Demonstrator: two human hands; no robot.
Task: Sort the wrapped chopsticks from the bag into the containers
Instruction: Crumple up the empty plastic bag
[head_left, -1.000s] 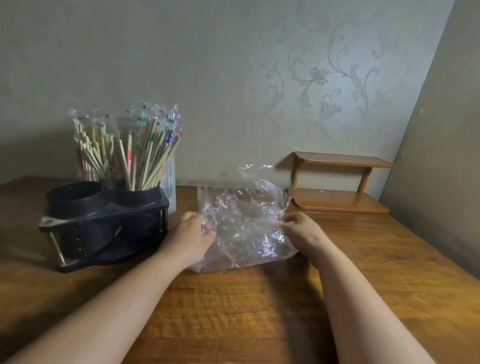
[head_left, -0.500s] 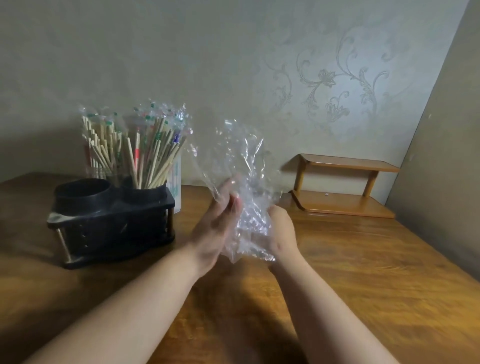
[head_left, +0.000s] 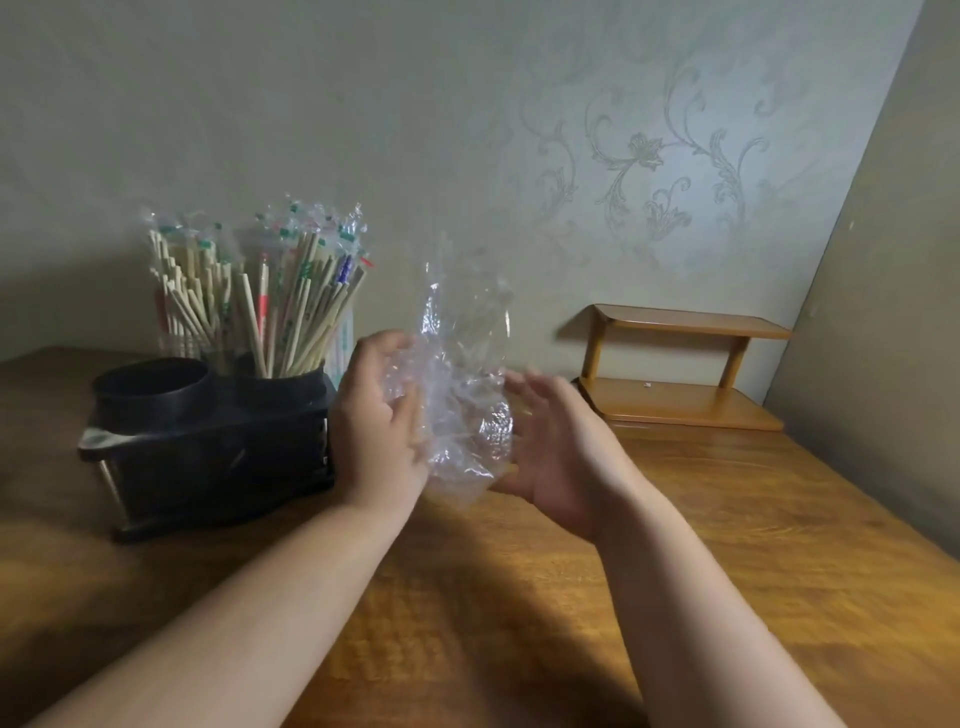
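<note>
Black holder (head_left: 208, 447) stands on the wooden table (head_left: 519, 597). Wrapped chopsticks (head_left: 270, 301) stand upright in its right cup and just behind it. Just right of the holder, the left hand (head_left: 374, 431) grips the crumpled clear bag (head_left: 457, 410), raised off the table. Further right of the holder, the right hand (head_left: 556, 447) lies flat-fingered against the bag, fingertips blurred. Wooden shelf (head_left: 685, 369) sits well right of the holder.

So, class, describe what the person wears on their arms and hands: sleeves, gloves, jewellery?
Nothing worn shows. The left forearm and right forearm are bare to the frame's edge, no sleeve or cuff. The left hand and right hand bear no glove, ring, watch or bracelet.
</note>
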